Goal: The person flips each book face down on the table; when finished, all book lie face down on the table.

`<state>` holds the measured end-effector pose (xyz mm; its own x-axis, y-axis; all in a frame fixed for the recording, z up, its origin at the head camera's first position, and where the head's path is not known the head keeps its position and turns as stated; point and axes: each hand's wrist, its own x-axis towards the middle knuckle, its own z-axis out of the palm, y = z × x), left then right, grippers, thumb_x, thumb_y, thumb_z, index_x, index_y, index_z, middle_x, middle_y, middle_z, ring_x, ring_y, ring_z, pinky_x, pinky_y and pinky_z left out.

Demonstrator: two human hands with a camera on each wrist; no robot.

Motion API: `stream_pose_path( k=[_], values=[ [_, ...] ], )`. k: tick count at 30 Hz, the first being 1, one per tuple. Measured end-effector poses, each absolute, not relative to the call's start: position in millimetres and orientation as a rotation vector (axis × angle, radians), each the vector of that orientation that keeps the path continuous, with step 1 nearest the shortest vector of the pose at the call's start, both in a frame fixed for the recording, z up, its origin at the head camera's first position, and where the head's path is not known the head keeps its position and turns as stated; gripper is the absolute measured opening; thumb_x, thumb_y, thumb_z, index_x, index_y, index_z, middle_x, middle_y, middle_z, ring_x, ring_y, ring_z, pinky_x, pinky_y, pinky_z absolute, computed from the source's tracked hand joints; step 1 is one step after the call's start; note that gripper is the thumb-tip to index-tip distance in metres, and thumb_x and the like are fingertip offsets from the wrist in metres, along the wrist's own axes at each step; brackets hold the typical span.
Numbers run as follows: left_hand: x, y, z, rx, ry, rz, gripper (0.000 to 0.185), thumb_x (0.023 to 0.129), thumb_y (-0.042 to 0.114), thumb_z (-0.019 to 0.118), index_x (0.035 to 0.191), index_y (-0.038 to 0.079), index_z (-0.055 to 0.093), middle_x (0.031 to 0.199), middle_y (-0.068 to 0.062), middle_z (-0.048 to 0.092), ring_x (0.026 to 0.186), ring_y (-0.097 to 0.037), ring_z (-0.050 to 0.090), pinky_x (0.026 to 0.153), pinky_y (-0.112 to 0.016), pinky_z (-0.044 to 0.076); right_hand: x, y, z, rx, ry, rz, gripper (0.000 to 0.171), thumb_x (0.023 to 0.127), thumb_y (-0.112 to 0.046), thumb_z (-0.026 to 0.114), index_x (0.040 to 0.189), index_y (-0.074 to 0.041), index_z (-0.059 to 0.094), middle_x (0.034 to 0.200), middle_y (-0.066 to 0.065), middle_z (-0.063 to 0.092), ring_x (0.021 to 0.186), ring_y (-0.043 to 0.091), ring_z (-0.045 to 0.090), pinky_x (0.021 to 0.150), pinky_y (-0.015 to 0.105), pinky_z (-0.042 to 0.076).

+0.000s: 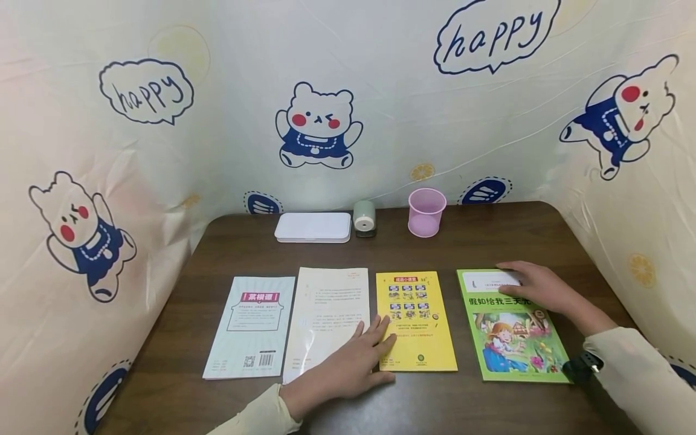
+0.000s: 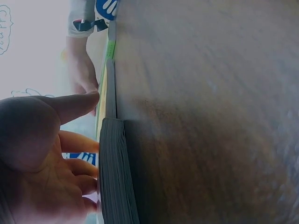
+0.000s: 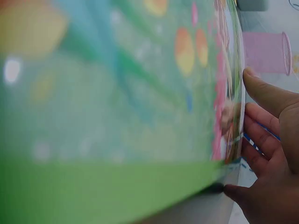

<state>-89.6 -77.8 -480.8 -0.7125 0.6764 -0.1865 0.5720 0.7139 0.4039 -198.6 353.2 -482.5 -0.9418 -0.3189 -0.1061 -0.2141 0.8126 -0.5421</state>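
My left hand (image 1: 356,361) lies with spread, fairly straight fingers across the left edge of a yellow book (image 1: 417,345) and the right part of a white book (image 1: 326,308). In the left wrist view its fingers (image 2: 80,167) rest at the top face of a thick book whose page edges (image 2: 114,172) show. My right hand (image 1: 535,287) reaches over the upper right of a green picture-covered book (image 1: 505,344), fingers extended over its top. The right wrist view shows that hand's thumb (image 3: 268,91) apart from its fingers, above the glossy cover (image 3: 117,116).
A light blue book (image 1: 252,326) lies at the left end of the row on the dark wooden table (image 1: 326,257). Along the back stand a white case (image 1: 312,227), a green pencil sharpener (image 1: 364,217) and a pink cup (image 1: 426,214). Printed cloth (image 1: 228,145) hangs behind.
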Motion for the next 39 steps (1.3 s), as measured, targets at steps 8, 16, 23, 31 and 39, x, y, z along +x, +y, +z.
stream_pose_path(
  k=[8, 16, 23, 31, 39],
  values=[
    [-91, -77, -480, 0.978, 2.625, 0.393, 0.074, 0.099, 0.052, 0.064, 0.156, 0.009, 0.046, 0.170, -0.015, 0.020, 0.159, -0.030, 0.014, 0.126, -0.054, 0.021, -199, 373, -485, -0.358, 2.806, -0.780, 0.069, 0.096, -0.044, 0.072, 0.146, 0.001, 0.054, 0.147, 0.036, 0.048, 0.134, 0.058, 0.042, 0.102, 0.075, 0.038],
    [-93, -69, -476, 0.971, 2.681, 0.327, 0.067, 0.098, 0.053, 0.065, 0.147, 0.008, 0.058, 0.169, -0.016, 0.025, 0.158, -0.030, 0.018, 0.124, -0.053, 0.026, -199, 387, -487, -0.341, 2.788, -0.829, 0.066, 0.096, -0.039, 0.073, 0.145, 0.002, 0.054, 0.146, 0.038, 0.046, 0.133, 0.060, 0.040, 0.100, 0.076, 0.038],
    [-102, -43, -470, 1.079, 2.714, 0.288, 0.070, 0.098, 0.054, 0.063, 0.150, 0.008, 0.053, 0.167, -0.017, 0.030, 0.157, -0.030, 0.022, 0.125, -0.049, 0.027, -203, 392, -489, -0.340, 2.769, -0.853, 0.064, 0.096, -0.037, 0.074, 0.143, 0.002, 0.056, 0.144, 0.038, 0.047, 0.132, 0.059, 0.042, 0.099, 0.077, 0.038],
    [-111, -1, -469, 1.097, 2.623, 0.304, 0.086, 0.099, 0.060, 0.058, 0.163, 0.010, 0.031, 0.171, -0.010, 0.023, 0.158, -0.024, 0.017, 0.127, -0.041, 0.021, -205, 395, -492, -0.321, 2.749, -0.879, 0.065, 0.095, -0.036, 0.075, 0.144, 0.001, 0.056, 0.144, 0.038, 0.047, 0.131, 0.057, 0.043, 0.099, 0.076, 0.038],
    [-113, 43, -471, 1.065, 2.593, 0.272, 0.097, 0.093, 0.071, 0.057, 0.166, 0.018, 0.020, 0.172, -0.006, 0.019, 0.159, -0.021, 0.011, 0.127, -0.037, 0.020, -205, 395, -491, -0.299, 2.733, -0.891, 0.065, 0.096, -0.037, 0.074, 0.145, 0.000, 0.055, 0.146, 0.037, 0.045, 0.130, 0.056, 0.042, 0.099, 0.077, 0.036]
  ],
)
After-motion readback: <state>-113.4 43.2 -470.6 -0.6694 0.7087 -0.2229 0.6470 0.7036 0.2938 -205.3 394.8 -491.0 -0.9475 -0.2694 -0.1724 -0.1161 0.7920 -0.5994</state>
